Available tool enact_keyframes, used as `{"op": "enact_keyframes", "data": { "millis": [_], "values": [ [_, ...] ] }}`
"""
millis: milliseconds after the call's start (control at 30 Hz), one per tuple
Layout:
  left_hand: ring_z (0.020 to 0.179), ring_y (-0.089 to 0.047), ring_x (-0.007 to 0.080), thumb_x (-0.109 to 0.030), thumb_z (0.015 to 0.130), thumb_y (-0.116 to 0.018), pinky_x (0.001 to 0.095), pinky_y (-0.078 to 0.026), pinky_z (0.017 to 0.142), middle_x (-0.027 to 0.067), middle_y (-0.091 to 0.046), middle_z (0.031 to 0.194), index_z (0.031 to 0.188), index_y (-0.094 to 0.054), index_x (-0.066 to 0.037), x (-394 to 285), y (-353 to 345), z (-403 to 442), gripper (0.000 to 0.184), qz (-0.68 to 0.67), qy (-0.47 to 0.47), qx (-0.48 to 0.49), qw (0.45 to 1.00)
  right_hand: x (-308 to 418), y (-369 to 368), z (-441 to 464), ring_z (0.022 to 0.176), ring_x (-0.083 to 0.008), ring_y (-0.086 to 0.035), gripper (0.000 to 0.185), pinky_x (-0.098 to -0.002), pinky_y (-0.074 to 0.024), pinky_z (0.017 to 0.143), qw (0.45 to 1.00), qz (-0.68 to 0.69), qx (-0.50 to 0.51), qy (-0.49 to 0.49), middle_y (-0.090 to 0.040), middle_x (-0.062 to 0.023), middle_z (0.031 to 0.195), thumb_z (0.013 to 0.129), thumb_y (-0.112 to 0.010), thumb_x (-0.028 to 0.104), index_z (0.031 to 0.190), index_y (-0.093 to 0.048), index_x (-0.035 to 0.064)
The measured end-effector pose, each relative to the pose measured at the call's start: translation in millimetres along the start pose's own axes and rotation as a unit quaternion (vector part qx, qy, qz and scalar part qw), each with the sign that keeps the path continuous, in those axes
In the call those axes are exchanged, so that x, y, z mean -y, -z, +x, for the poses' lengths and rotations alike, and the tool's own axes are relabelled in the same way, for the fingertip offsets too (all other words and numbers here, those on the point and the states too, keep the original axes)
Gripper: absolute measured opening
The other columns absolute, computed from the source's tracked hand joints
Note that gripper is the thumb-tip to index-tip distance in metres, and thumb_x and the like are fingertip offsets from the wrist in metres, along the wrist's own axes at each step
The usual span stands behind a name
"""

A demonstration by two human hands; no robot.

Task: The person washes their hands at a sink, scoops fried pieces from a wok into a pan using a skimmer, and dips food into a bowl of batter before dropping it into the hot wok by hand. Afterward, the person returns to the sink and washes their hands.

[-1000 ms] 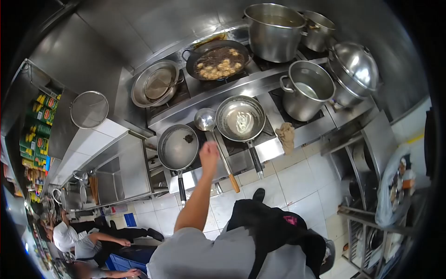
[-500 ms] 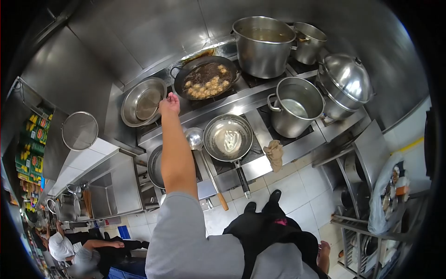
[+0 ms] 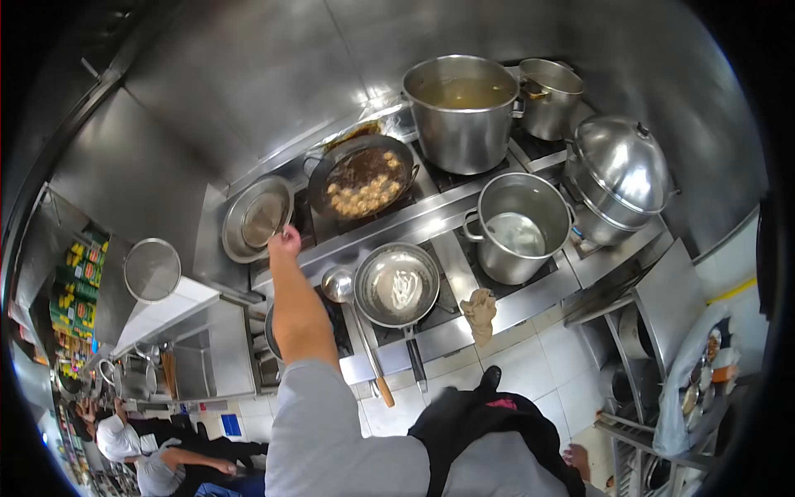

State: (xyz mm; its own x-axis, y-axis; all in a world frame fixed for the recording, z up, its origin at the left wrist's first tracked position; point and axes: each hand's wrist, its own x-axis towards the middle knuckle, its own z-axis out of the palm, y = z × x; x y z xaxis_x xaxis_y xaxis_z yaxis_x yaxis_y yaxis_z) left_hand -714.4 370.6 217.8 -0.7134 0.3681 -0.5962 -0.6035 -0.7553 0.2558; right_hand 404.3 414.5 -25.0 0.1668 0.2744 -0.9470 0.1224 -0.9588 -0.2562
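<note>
My left hand point(image 3: 285, 241) reaches out to a metal bowl point(image 3: 233, 240) at the back left of the stove. Its fingers are closed around the handle end of a round mesh strainer point(image 3: 263, 214), which rests inside the bowl. Just right of the bowl, a dark wok point(image 3: 352, 153) holds oil with several golden fried pieces point(image 3: 364, 197) bunched toward its front. Low at the right, beside the dark apron, my right hand point(image 3: 577, 458) hangs down; its fingers do not show well enough to read.
Nearer on the stove are a ladle point(image 3: 339, 286) and a frying pan point(image 3: 374, 305) with a white smear inside. A brown cloth point(image 3: 479, 316) hangs at the front edge. Stockpots point(image 3: 461, 137) and a domed steamer point(image 3: 621, 178) stand right. Two people point(image 3: 157, 455) work far left.
The view has shifted, so the stove sits lower in it. My left hand stays at the strainer handle by the bowl. The fried pieces have shifted slightly in the wok.
</note>
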Motion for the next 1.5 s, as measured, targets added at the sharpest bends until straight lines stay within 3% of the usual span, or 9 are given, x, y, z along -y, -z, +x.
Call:
{"op": "enact_keyframes", "data": {
  "millis": [67, 267, 400, 467, 567, 600, 700, 900, 1500],
  "values": [
    [0.049, -0.046, 0.0115, -0.012, 0.095, -0.037, 0.0232, -0.047, 0.041, 0.0044, -0.049, 0.064, 0.096, -0.058, 0.000, -7, -1, 9, 0.024, 0.044, 0.091, 0.003, 0.995, 45, -3, -10, 0.059, -0.0173, -0.053, 0.019, -0.0309, -0.0447, 0.047, 0.997, 0.010, -0.016, 0.076, -0.054, -0.0048, 0.082, 0.091, -0.050, 0.025, 0.107, -0.054, 0.0134],
    [0.040, -0.032, 0.0063, -0.007, 0.090, -0.035, 0.0200, -0.027, 0.032, -0.0038, -0.034, 0.054, 0.098, -0.052, -0.005, 22, 18, -44, 0.019, 0.184, -0.046, 0.025, 0.982, 137, -29, -41, 0.063, -0.0150, -0.054, 0.019, -0.0300, -0.0465, 0.055, 0.975, -0.020, -0.030, 0.218, -0.057, -0.0009, 0.083, 0.090, -0.055, 0.028, 0.106, -0.056, 0.0177],
    [0.040, -0.035, 0.0100, -0.011, 0.091, -0.037, 0.0248, -0.027, 0.033, -0.0012, -0.040, 0.055, 0.096, -0.056, -0.010, 65, 9, -124, 0.019, 0.471, -0.135, -0.034, 0.871, 133, -53, -32, 0.068, -0.0153, -0.057, 0.021, -0.0325, -0.0484, 0.060, 0.981, -0.071, 0.011, 0.178, -0.059, -0.0011, 0.084, 0.090, -0.055, 0.029, 0.109, -0.057, 0.0183],
    [0.043, -0.049, 0.0216, -0.012, 0.091, -0.044, 0.0360, -0.038, 0.038, 0.0075, -0.055, 0.059, 0.093, -0.061, -0.008, 53, 8, -103, 0.018, 0.686, -0.230, -0.071, 0.687, 120, -73, -13, 0.059, -0.0154, -0.055, 0.018, -0.0285, -0.0464, 0.049, 0.979, -0.070, 0.059, 0.180, -0.060, -0.0037, 0.079, 0.090, -0.057, 0.026, 0.105, -0.058, 0.0156],
    [0.068, -0.068, 0.0353, -0.011, 0.082, -0.054, 0.0472, -0.052, 0.063, 0.0223, -0.067, 0.075, 0.071, -0.070, -0.003, 0, 2, -48, 0.021, 0.871, -0.438, 0.117, -0.190, 112, -153, 19, 0.071, -0.0203, -0.062, 0.034, -0.0341, -0.0512, 0.059, 0.929, -0.240, 0.140, 0.244, -0.065, -0.0092, 0.087, 0.089, -0.056, 0.031, 0.108, -0.062, 0.0038],
    [0.069, -0.069, 0.0361, -0.010, 0.080, -0.057, 0.0474, -0.053, 0.063, 0.0216, -0.067, 0.073, 0.072, -0.071, -0.004, 6, -15, -60, 0.017, 0.896, -0.404, 0.096, -0.156, 107, -188, 38, 0.077, -0.0222, -0.063, 0.038, -0.0362, -0.0513, 0.063, 0.893, -0.329, 0.179, 0.251, -0.066, -0.0099, 0.091, 0.089, -0.055, 0.034, 0.107, -0.065, 0.0024],
    [0.041, -0.048, 0.0156, -0.014, 0.088, -0.055, 0.0323, -0.037, 0.036, 0.0005, -0.049, 0.054, 0.086, -0.066, -0.009, -3, -50, -59, 0.012, 0.825, -0.065, 0.014, 0.562, 84, -320, 41, 0.072, -0.0139, -0.059, 0.030, -0.0319, -0.0509, 0.067, 0.900, -0.116, 0.389, 0.159, -0.063, -0.0044, 0.090, 0.092, -0.058, 0.036, 0.108, -0.059, 0.0096],
    [0.039, -0.022, 0.0027, -0.016, 0.096, -0.044, 0.0177, -0.022, 0.035, -0.0109, -0.031, 0.055, 0.106, -0.059, -0.012, 94, -87, -146, 0.019, 0.756, 0.092, -0.126, 0.635, 56, -529, 32, 0.101, -0.0280, -0.057, 0.051, -0.0468, -0.0485, 0.089, 0.936, 0.066, 0.326, -0.116, -0.053, -0.0103, 0.122, 0.093, -0.053, 0.044, 0.135, -0.037, 0.0210],
    [0.039, -0.029, 0.0021, -0.011, 0.099, -0.037, 0.0163, -0.029, 0.033, -0.0079, -0.035, 0.056, 0.120, -0.051, 0.000, 173, -60, -137, 0.027, 0.554, 0.220, 0.032, 0.802, 38, -566, 38, 0.080, -0.0194, -0.061, 0.015, -0.0421, -0.0524, 0.076, 0.936, 0.120, 0.328, -0.050, -0.060, -0.0029, 0.090, 0.098, -0.047, 0.027, 0.109, -0.052, 0.0180]
  ]
}}
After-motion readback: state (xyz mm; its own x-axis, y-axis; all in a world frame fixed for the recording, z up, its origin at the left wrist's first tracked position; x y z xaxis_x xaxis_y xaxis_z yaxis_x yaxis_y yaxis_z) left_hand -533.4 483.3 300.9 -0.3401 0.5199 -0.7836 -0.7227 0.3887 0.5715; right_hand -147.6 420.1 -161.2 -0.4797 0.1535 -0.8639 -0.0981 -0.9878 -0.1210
